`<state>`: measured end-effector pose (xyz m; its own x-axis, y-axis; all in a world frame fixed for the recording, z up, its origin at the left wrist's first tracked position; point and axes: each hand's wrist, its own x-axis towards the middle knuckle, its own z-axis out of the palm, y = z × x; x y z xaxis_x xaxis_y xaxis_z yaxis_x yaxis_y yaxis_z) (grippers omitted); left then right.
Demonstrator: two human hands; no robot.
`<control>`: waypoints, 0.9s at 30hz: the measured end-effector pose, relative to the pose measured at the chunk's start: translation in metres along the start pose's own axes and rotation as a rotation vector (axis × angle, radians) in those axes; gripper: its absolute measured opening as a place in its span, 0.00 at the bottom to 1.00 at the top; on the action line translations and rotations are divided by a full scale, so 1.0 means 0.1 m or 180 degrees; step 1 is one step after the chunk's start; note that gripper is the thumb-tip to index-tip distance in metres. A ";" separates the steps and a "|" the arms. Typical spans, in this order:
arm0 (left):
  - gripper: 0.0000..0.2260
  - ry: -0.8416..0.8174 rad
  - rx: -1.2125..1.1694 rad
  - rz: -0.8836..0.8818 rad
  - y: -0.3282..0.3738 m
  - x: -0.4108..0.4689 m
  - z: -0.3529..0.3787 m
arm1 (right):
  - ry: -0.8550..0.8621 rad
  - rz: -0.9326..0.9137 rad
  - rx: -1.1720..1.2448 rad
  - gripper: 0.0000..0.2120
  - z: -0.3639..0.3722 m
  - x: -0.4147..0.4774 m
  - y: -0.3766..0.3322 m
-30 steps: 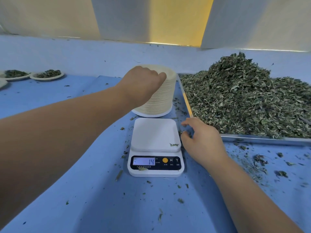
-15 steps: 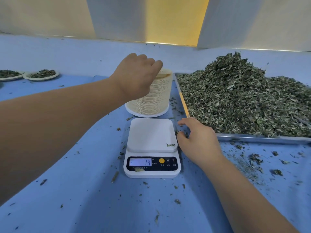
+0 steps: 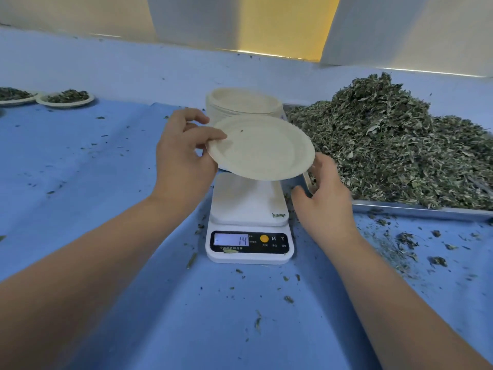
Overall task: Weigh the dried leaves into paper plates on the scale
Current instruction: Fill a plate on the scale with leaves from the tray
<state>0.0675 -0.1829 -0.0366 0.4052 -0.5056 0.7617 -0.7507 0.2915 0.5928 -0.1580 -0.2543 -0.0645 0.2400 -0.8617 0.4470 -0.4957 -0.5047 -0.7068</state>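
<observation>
**A:** From the head view, where is the plate?

**B:** A single paper plate [image 3: 262, 146] is held tilted in the air above the scale [image 3: 249, 220], not resting on it. The left hand [image 3: 184, 158] pinches its left rim with the thumb on top. The fingers underneath are hidden.

**A:** And the other hand?

**B:** The right hand [image 3: 324, 201] is blurred, with its fingers loosely spread by the plate's right rim. I cannot tell if they touch it.

**A:** What does the scale show?

**B:** The display shows a dash and 14, and the labels under the buttons are too small to read. The plate hides the far edge of the platform.

**A:** The leaves?

**B:** The dried leaves [image 3: 394, 145] are heaped in a metal tray [image 3: 416, 209] that the right edge cuts off. The plate stack [image 3: 245, 102] is partly covered behind the held plate. At far left is a filled plate [image 3: 66, 98], with another beside it cut off by the frame.
</observation>
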 end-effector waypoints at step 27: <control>0.15 -0.0519 -0.1186 -0.2323 -0.36 -0.36 -0.11 | -0.0300 0.0399 0.1226 0.31 0.08 0.01 0.12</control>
<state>0.0861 -0.1667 -0.0824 0.6208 -0.7744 0.1223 -0.0955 0.0801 0.9922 -0.1567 -0.2616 -0.0771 0.2818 -0.9097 0.3050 -0.1818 -0.3627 -0.9140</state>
